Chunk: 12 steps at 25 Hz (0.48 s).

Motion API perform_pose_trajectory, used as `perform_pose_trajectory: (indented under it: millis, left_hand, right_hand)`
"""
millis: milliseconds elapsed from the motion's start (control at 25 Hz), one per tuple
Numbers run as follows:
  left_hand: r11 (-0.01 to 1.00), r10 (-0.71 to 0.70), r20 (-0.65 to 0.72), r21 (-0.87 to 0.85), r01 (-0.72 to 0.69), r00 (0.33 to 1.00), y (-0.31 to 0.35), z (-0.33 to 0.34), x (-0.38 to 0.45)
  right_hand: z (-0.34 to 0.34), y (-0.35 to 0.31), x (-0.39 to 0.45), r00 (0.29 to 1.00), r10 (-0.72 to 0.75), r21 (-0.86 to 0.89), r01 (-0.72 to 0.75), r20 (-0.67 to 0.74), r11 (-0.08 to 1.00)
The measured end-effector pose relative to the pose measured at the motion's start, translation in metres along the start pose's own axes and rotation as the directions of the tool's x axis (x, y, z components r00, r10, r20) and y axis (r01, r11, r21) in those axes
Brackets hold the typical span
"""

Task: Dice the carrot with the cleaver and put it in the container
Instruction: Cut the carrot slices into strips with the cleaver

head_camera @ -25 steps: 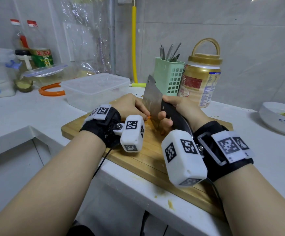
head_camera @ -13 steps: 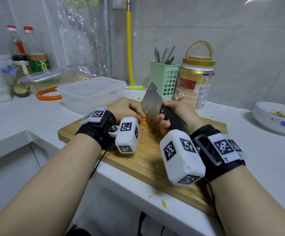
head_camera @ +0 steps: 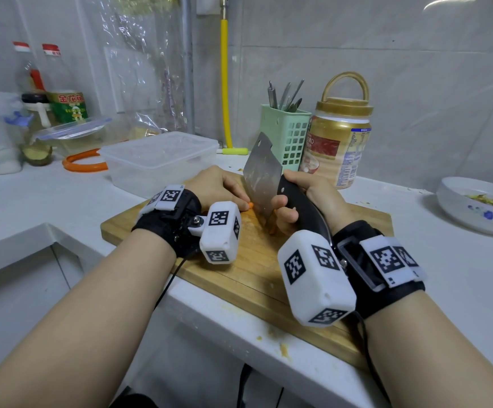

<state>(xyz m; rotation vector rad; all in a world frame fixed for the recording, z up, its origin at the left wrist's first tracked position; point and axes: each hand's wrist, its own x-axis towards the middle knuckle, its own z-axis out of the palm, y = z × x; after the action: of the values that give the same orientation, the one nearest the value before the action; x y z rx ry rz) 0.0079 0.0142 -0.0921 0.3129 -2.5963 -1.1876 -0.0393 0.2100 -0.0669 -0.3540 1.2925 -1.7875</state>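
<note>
Slightly raised since before, the cleaver (head_camera: pixel 261 175) is gripped by the right hand (head_camera: pixel 304 198); the carrot (head_camera: pixel 249 205) is pinned under the left hand's (head_camera: pixel 216 187) curled fingers. Beyond the left hand, nothing can be made out in the container (head_camera: pixel 158 160); utensils are held in the green basket (head_camera: pixel 286 134) beyond the right.

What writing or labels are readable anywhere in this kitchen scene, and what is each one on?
"金龙鱼": on the green and yellow label of the oil bottle at the back left.
Gold-lidded jar: red and blue label with print, too small and blurred to read.
White blocks and wrist bands on both arms: black-and-white square code patterns, no words.
Cleaver, clear container, green cutlery basket: no text visible.
</note>
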Motion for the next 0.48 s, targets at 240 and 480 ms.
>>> perform_pose_trajectory:
  millis: [240, 480]
  left_hand:
    - [1.0, 0.016, 0.018, 0.0, -0.016, 1.0, -0.0018, -0.0007, 0.0004]
    - [1.0, -0.008, 0.006, 0.006, 0.008, 1.0, -0.0019, -0.0005, 0.0008]
  right_hand:
    - [0.0035, 0.0007, -0.002, 1.0, -0.004, -0.028, 0.004, -0.013, 1.0]
    - [0.0064, -0.0005, -0.0032, 1.0, 0.007, -0.114, -0.008, -0.012, 0.993]
